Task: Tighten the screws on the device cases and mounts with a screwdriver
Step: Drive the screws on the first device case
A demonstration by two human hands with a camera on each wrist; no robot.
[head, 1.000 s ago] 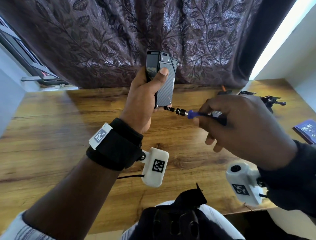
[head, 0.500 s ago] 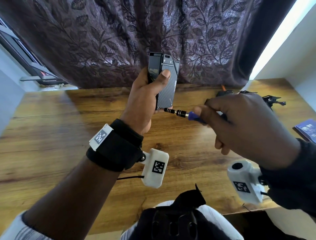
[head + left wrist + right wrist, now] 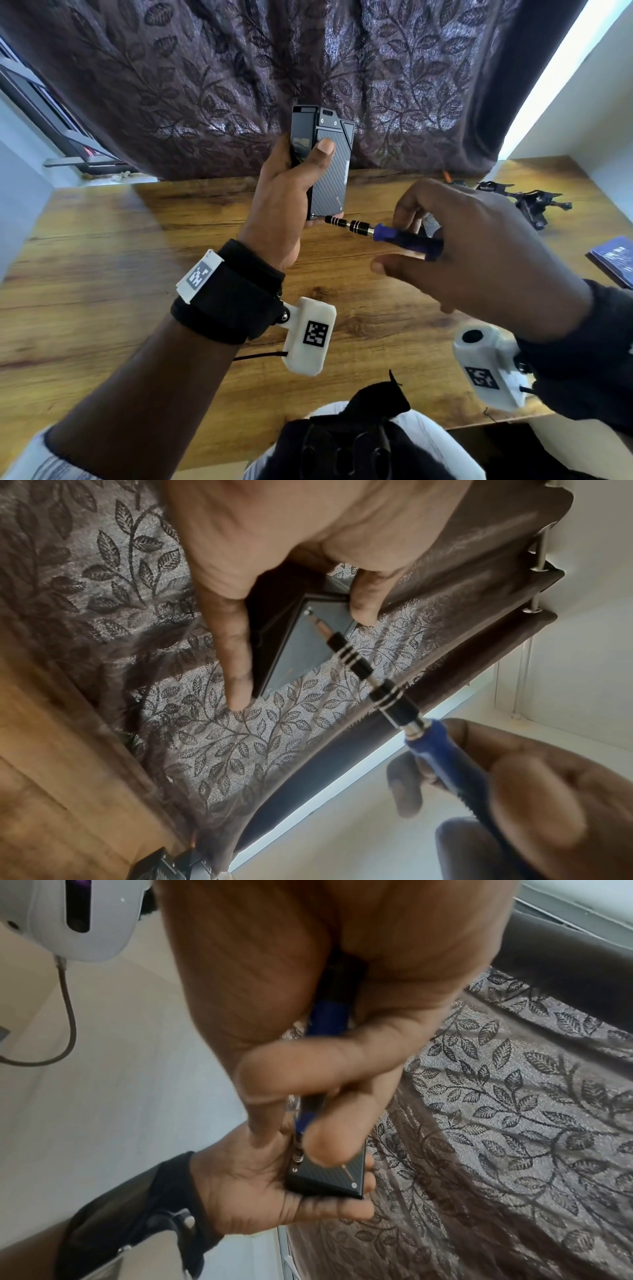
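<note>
Screwdriver (image 3: pixel 394 234) handle half buried under right hand (image 3: pixel 479 260). Bit tip against device case (image 3: pixel 330 171) too small to make out. Case's far side hidden by left hand (image 3: pixel 284 198). Black mounts (image 3: pixel 524 202) beyond: blurred tangle. Blue booklet (image 3: pixel 616 257) cut by frame edge.

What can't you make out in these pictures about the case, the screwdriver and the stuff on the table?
- Screwdriver rear handle: head view, hidden by the right hand.
- Case left side: head view, covered by the left hand.
- Bit seating in the screw: left wrist view, too small.
- Dark parts far right on the table: head view, too small.
</note>
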